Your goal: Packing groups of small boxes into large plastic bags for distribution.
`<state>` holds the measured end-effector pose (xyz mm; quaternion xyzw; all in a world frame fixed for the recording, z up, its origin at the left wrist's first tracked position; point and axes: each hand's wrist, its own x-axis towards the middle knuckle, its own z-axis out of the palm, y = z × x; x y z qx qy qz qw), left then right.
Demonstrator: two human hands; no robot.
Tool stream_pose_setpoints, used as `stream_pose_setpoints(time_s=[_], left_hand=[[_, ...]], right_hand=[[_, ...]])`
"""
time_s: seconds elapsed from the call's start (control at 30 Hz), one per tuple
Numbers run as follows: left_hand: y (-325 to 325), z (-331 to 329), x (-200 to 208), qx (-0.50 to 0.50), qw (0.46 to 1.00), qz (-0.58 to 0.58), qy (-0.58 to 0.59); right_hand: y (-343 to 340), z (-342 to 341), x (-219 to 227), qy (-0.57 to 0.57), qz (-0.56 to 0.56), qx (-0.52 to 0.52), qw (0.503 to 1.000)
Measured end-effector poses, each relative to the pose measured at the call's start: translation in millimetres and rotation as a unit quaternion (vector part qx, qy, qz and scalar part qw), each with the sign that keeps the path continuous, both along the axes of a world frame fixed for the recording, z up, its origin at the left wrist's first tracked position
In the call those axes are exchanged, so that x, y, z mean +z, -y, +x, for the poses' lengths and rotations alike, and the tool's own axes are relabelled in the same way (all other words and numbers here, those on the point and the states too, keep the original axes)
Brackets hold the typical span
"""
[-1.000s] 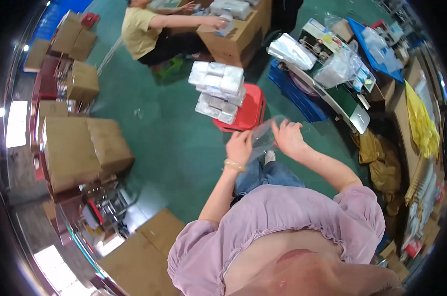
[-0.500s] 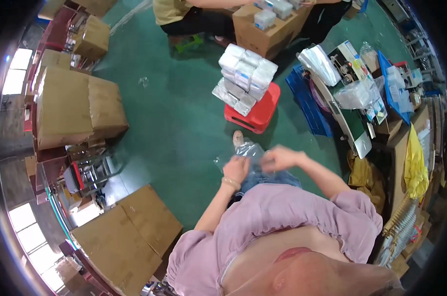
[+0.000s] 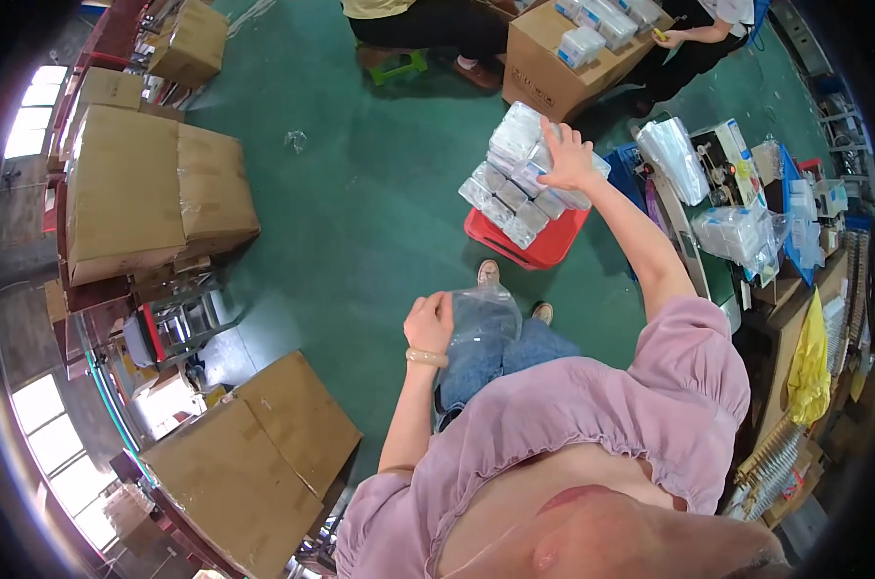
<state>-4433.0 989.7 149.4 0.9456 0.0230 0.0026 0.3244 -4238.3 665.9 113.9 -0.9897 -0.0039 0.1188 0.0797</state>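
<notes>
A: What are the person's hands doing?

B: The left hand (image 3: 430, 323) is closed in a pinch on the left edge of a clear plastic bag (image 3: 484, 311), holding it over the lap, near the knees; the right hand (image 3: 568, 156) is stretched far forward with fingers spread, resting on the top of a stack of wrapped packs (image 3: 526, 179).

A: Where is that stack?

B: It sits on a red crate (image 3: 539, 246) on the green floor (image 3: 360, 193), just beyond the person's feet; the packs are small, pale and sealed in film, piled several layers high and leaning a little.

A: Which step does this look like?

B: It reads as the pick-up stage of bagging; the bag is held ready in one hand while the other lands on a pack. Whether the fingers have closed around a pack cannot be told; they look flat and open.

A: What would the next move call for?

B: Probably a firm grip on one top pack without tipping the pile, then bringing it back near the bag; the bag's mouth would need opening, which one pinching hand may find awkward.

A: Anything else nearby?

B: Large cardboard boxes (image 3: 157, 193) stand to the left; at the far edge other people sit by an open carton (image 3: 563, 68) of similar packs; a cluttered bench (image 3: 736, 212) runs along the right.
</notes>
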Motion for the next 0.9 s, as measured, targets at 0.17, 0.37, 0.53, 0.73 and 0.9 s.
stream_pose_setpoints(time_s=[0.17, 0.37, 0.53, 0.73, 0.9], left_hand=[[-3, 51, 11, 0.012, 0.998, -0.052, -0.023], [16, 94, 9, -0.030, 0.993, -0.111, -0.009], [53, 101, 30, -0.002, 0.940, -0.293, -0.172], [74, 82, 27, -0.033, 0.915, -0.375, -0.142], [88, 91, 44, -0.055, 0.951, -0.296, -0.066]], right_hand=[[24, 2, 18, -0.005, 0.151, -0.062, 0.987], [15, -90, 123, -0.291, 0.766, -0.214, 0.532], [-9, -183, 87, -0.347, 0.813, -0.252, 0.393], [-22, -213, 75, -0.357, 0.820, -0.371, 0.250], [-37, -221, 78, -0.288, 0.778, -0.282, 0.482]])
